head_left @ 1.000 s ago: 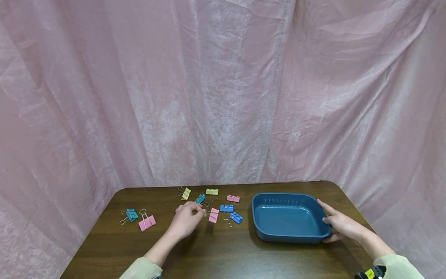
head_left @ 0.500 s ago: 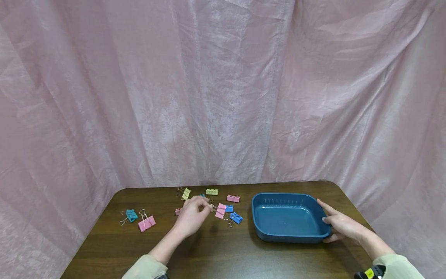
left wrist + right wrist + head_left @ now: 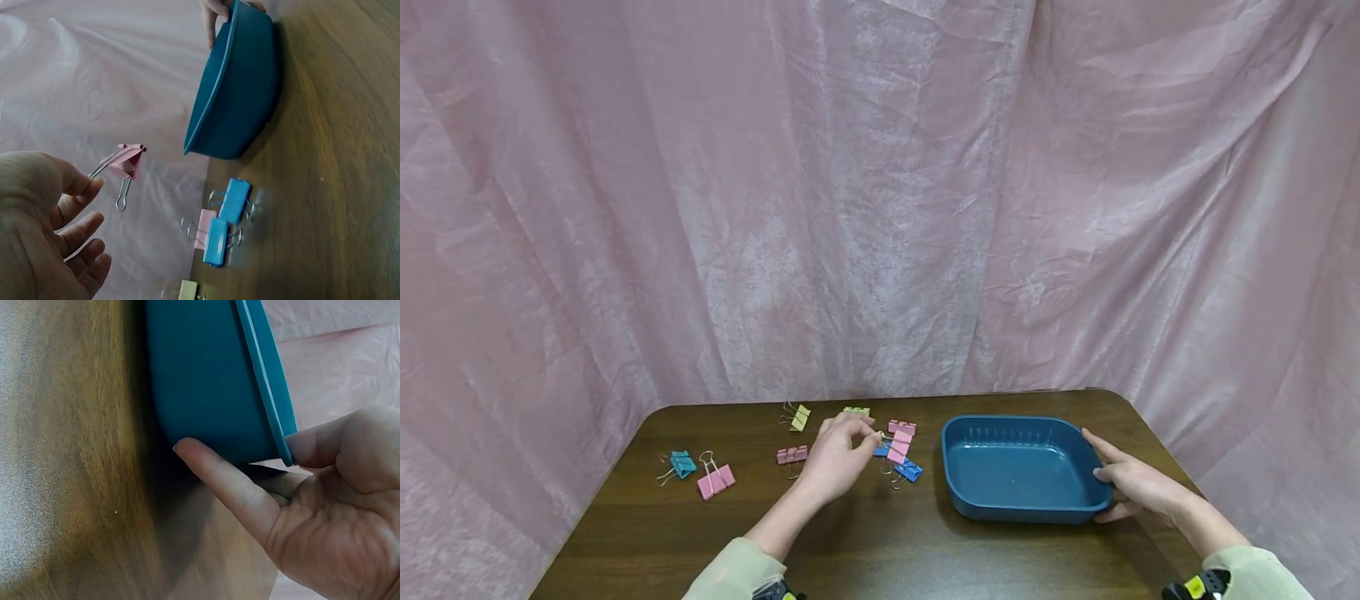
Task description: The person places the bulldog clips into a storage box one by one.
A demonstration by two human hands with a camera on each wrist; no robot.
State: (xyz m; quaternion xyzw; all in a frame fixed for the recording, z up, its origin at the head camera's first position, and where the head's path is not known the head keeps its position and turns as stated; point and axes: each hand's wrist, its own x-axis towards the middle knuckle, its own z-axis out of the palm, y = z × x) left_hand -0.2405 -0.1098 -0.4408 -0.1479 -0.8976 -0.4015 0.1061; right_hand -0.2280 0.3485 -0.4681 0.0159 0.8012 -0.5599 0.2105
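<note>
My left hand (image 3: pixel 835 458) pinches a pink binder clip (image 3: pixel 899 447) by one wire handle between thumb and forefinger. In the left wrist view that clip (image 3: pixel 128 162) hangs in the air, its other handle pointing down. Below it in the head view lie two blue binder clips (image 3: pixel 910 470), one partly covered. At the right, my right hand (image 3: pixel 1142 483) holds the side of a blue rectangular tray (image 3: pixel 1026 508). The right wrist view has the thumb on the tray's rim (image 3: pixel 265 381) and a finger (image 3: pixel 219 475) against its outer wall. Nothing is seen inside the tray.
Left of my left hand lie a teal clip (image 3: pixel 682 464) and pink clips (image 3: pixel 717 482). Toward the back edge are yellow clips (image 3: pixel 800 417) and another pink clip (image 3: pixel 902 427). A pink curtain (image 3: pixel 880 200) hangs behind the wooden table (image 3: pixel 925 558).
My left hand has carried the pink clip rightward over the blue clips, uncovering another pink clip on its left and covering the middle teal one. My right hand and the tray have stayed put.
</note>
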